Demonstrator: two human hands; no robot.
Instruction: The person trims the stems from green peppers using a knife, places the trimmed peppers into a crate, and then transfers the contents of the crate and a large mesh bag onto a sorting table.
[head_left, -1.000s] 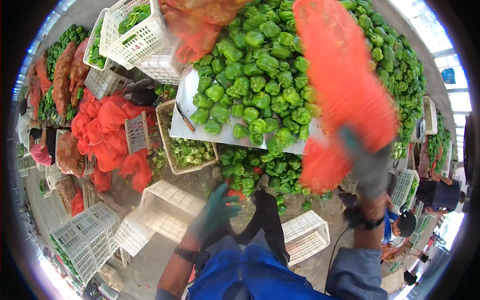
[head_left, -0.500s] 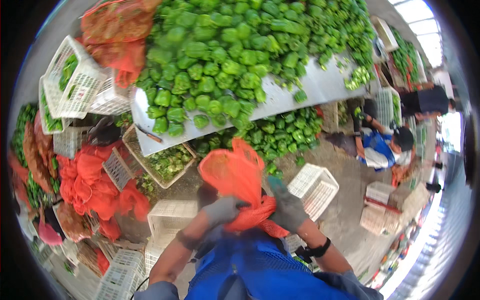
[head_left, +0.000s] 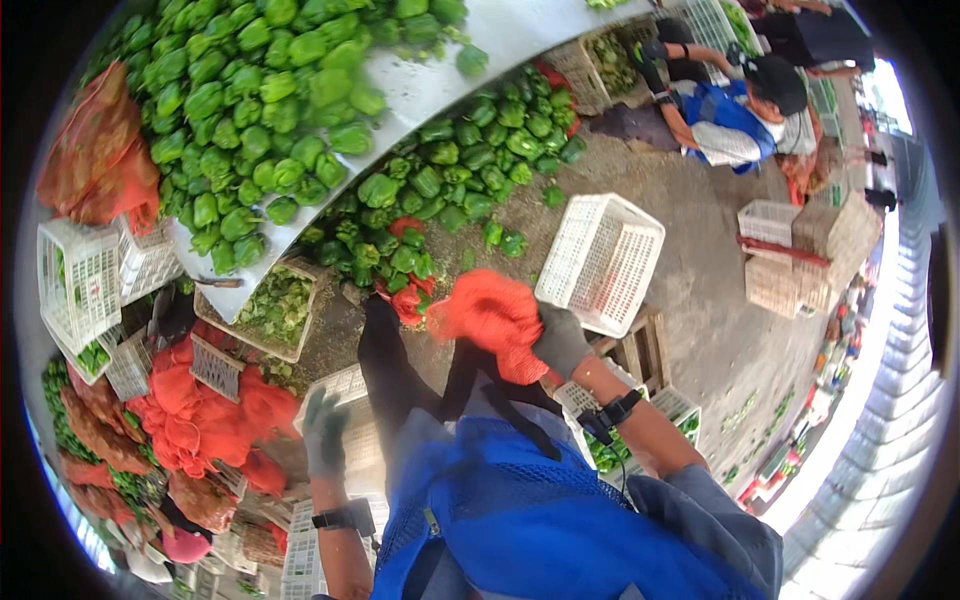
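Observation:
My right hand (head_left: 562,342), in a grey glove, is closed on a bunched red mesh bag (head_left: 495,318) in front of my legs. The bag is slightly smeared by motion. Away to the left, my gloved left hand (head_left: 325,436) holds nothing, its fingers stretched upward and blurred, over a white plastic crate (head_left: 352,385). Ahead, green bell peppers (head_left: 480,150) lie heaped on the floor, with a few red ones at the near end. A larger white crate (head_left: 605,262) stands on the floor just beyond my right hand.
More bell peppers (head_left: 250,100) cover a metal table (head_left: 440,65), where a knife (head_left: 218,283) lies at the near corner. A crate of trimmings (head_left: 268,315) sits under that corner. Red mesh bags (head_left: 195,410) are piled left. A co-worker (head_left: 735,115) bends at far right near stacked crates (head_left: 800,265).
My left hand has let go of the mesh bag and moved left. My right hand keeps the bag, now more bunched. The view has turned right, shifting the table up and left.

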